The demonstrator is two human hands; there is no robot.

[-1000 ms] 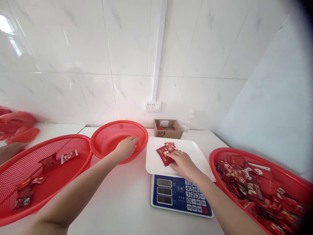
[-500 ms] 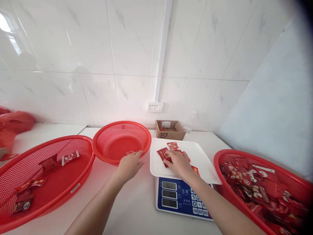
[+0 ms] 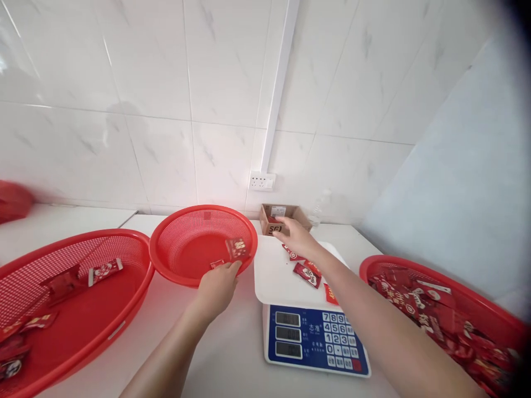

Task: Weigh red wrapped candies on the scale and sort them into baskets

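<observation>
My left hand (image 3: 218,283) rests on the near rim of the small round red basket (image 3: 182,221), fingers curled against it. Just above its fingertips a red packet (image 3: 238,248) is in the air over the basket, and another small packet (image 3: 216,264) lies inside. My right hand (image 3: 295,236) hovers open over the far edge of the white scale tray (image 3: 276,276), fingers stretched toward the basket. Red packets (image 3: 307,273) lie on the tray under my forearm.
A blue-faced digital scale (image 3: 315,337) carries the tray. A large red basket (image 3: 489,315) full of packets stands at right; another large red basket (image 3: 124,301) with a few packets at left. A small cardboard box (image 3: 274,213) and a wall socket (image 3: 261,181) are behind.
My right hand has left the packets on the tray and swung up and left, opening. A packet now flies over the small basket. My left hand stayed at the basket rim.
</observation>
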